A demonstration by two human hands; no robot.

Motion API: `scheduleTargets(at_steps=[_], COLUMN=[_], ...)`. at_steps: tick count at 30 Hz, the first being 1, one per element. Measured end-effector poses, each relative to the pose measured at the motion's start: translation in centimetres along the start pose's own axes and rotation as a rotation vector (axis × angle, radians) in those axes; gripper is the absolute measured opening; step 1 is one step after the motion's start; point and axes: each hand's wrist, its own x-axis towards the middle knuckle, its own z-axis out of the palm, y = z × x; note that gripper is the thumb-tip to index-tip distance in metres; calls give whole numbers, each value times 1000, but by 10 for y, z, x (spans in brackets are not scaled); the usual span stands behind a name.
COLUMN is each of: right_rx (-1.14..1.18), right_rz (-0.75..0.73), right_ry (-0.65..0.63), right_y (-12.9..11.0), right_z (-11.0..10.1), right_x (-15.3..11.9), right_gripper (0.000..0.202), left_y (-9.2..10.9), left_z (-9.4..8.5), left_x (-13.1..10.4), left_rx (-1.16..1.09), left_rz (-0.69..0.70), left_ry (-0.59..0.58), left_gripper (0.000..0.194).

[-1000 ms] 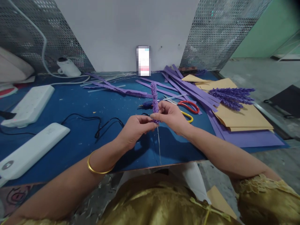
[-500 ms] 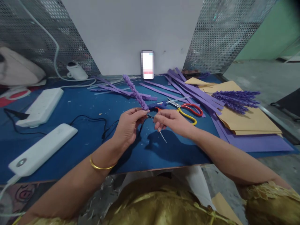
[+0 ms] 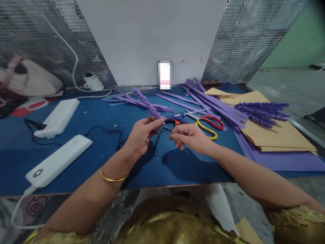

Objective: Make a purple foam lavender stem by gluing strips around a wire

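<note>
- L hand (image 3: 141, 136) pinches the foot of the purple flower spike (image 3: 147, 101) btwn thumb & fingers; the spike slants up over the blue table (image 3: 142, 181), tip twd the far left.
- R hand (image 3: 191, 137) pinches the wire stem (image 3: 185, 149) just right of L hand; the wire's end pokes out twd the near right; hands are near each other, apart.
- Step in hand, I'd say: working the bare wire below the spike's foot; straightening, twisting or just steadying it, can't make out which from here.
- Next move, as I judge it, calls for a firm but light L pinch, so the soft frills don't crush; R fingers want enough slack to slide or turn the wire w/o bending it.
- Glue gun (image 3: 177, 117) lies just beyond the hands, one end right behind L fingertips; hot or not, can't say; worth minding.
- Scissors (image 3: 198, 118) sit right of it; purple strips (image 3: 214, 103) far right; flower bunch (image 3: 264, 113) on brown paper (image 3: 276, 140), right side.
</note>
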Motion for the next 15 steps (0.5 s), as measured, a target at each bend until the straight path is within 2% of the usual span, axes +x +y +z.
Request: scheduleTargets(at_steps=[8, 15], right_rx=[-90, -49], right_rz=[-8, 7], right_ry=[11, -1], right_y=[5, 0], right_z=[2, -1], right_x=[-1, -1], right_gripper=[17, 16], left_y=[-6, -3], left_z=[5, 5], left_x=[1, 2], left_rx=[-2, -55], left_rz=[28, -37], left_ry=[22, -56], left_gripper=[30, 33])
